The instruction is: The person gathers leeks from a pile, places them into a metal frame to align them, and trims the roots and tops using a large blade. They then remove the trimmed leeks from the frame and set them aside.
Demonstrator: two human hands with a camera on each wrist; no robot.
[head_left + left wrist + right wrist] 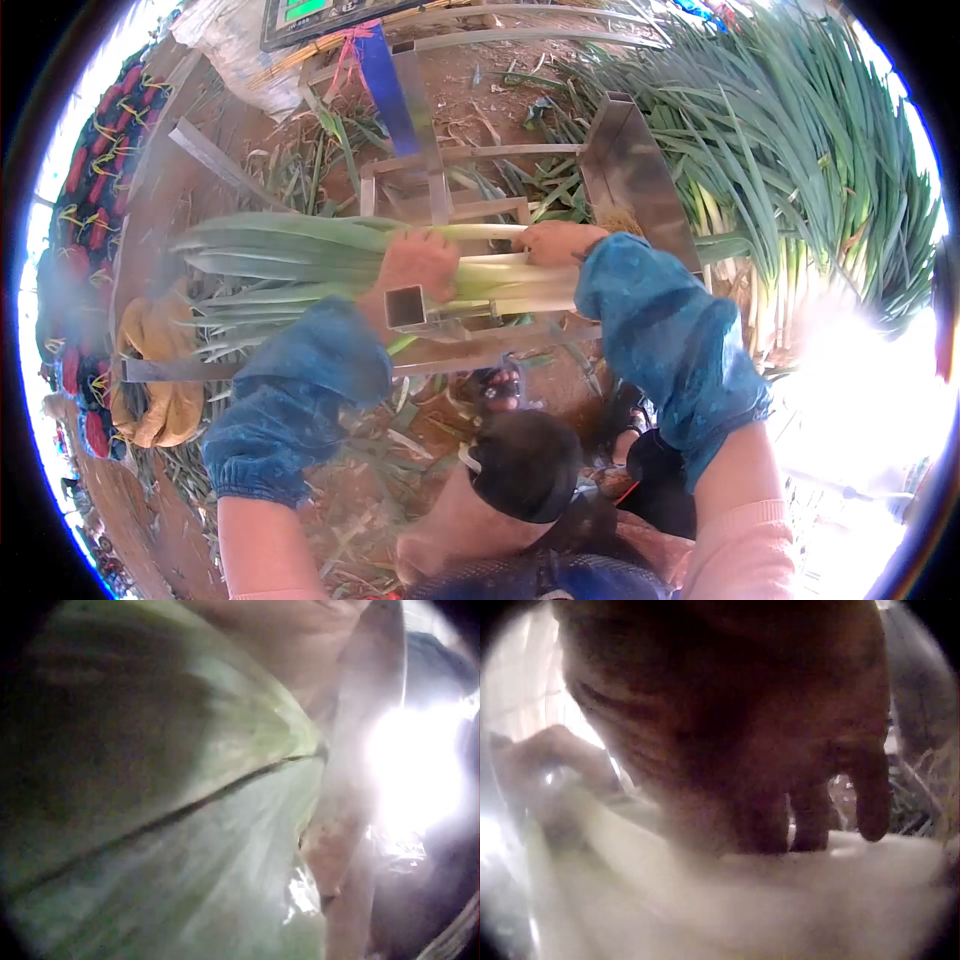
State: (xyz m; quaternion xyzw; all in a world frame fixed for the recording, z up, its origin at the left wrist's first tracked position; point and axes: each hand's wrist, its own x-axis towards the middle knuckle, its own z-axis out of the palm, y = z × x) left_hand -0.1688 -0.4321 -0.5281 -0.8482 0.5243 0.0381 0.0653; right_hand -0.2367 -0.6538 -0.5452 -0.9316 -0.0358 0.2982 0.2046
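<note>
The leeks (300, 255) lie as one bundle across a metal frame (430, 160). Their green leaves fan out to the left and their white stalks point right. Both hands are on the bundle, side by side near its middle.

The left hand (420, 265) sits where green turns to white, back upward, with its fingers bent over the top of the stalks in a hold. In the left wrist view broad pale-green leaves (187, 825) fill the picture, too blurred to show more. An open square tube (407, 307) of the frame stands just below this hand.

The right hand (558, 243) is on the white part, just beside the left hand. The right wrist view shows this hand (727, 727) arched over the pale stalks (742, 907), with its fingers (874, 802) curled down onto them in a grip.

Blue sleeves (670, 340) cover both forearms. A tall metal plate (635, 175) rises just behind the right hand. A large pile (820, 170) of loose leeks spreads over the ground to the right. To the left, a yellow cloth (150, 370) rests on the frame's end near the leaf tips, and red bundles (95, 170) line the edge. Trimmed leaves litter the soil under the frame.
</note>
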